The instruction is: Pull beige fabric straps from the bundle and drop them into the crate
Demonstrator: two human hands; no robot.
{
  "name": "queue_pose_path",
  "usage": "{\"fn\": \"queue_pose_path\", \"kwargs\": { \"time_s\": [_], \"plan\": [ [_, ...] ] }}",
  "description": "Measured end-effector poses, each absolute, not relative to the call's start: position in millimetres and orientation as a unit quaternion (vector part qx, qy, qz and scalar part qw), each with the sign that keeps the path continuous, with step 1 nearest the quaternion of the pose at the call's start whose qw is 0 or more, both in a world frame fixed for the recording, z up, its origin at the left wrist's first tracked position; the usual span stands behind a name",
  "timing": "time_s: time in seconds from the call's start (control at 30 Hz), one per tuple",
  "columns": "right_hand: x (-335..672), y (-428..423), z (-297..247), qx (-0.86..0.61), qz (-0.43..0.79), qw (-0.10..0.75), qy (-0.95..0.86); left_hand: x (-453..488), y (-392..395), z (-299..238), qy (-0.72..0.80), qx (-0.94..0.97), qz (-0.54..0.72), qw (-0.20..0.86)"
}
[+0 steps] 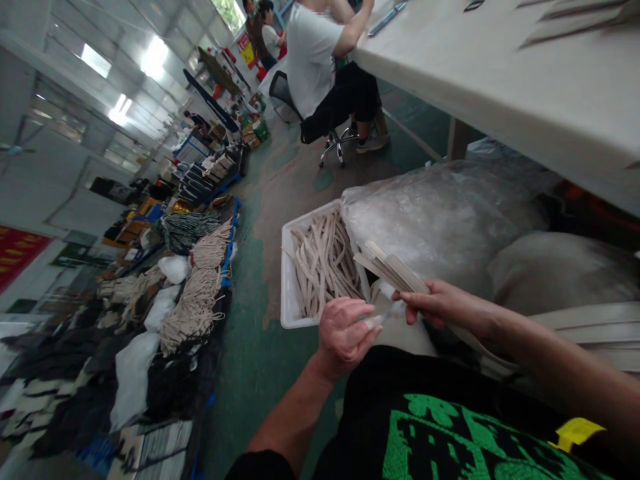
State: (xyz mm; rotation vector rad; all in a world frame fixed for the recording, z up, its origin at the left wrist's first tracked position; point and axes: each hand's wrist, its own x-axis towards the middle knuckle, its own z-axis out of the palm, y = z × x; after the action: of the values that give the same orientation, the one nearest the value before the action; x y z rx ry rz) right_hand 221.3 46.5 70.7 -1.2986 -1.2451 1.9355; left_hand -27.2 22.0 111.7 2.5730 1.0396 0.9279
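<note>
My left hand (347, 333) is closed, its fingers pinching one end of a small whitish, partly see-through piece (393, 312) that blurs between my hands. Close by on the right, my right hand (425, 303) grips a few flat beige strips (393, 265), which fan out toward the upper left. A small white tip (387, 289) shows at its fingertips; its kind is unclear. Just beyond both hands, a white plastic crate (287, 280) holds many loose beige strips (325, 257).
A large clear plastic bag (425, 207) lies beside the crate, under a long pale table (500, 60). A seated person (313, 60) works at the table's far end. Bundled beige cords (193, 307) and white bags (135, 373) line the left side of the green floor (250, 380).
</note>
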Motion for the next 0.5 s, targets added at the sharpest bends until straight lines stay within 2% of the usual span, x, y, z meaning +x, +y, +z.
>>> {"fn": "queue_pose_path", "kwargs": {
  "time_s": [0.2, 0.33, 0.43, 0.5],
  "plan": [
    [203.2, 32.0, 65.6, -0.466, 0.717, 0.210, -0.475, -8.8, 10.8, 98.1, 0.325, 0.900, 0.249, 0.152],
    [207.4, 40.0, 54.4, -0.515, 0.675, 0.226, -0.478, -4.0, 2.5, 95.9, 0.335, 0.876, 0.287, 0.194],
    [213.3, 47.0, 51.9, -0.525, 0.660, 0.241, -0.481, -6.9, -0.3, 92.5, 0.412, 0.796, 0.328, 0.299],
    [215.6, 49.2, 53.3, -0.525, 0.648, 0.247, -0.495, -7.7, 1.3, 86.5, 0.470, 0.712, 0.296, 0.428]
  ]
}}
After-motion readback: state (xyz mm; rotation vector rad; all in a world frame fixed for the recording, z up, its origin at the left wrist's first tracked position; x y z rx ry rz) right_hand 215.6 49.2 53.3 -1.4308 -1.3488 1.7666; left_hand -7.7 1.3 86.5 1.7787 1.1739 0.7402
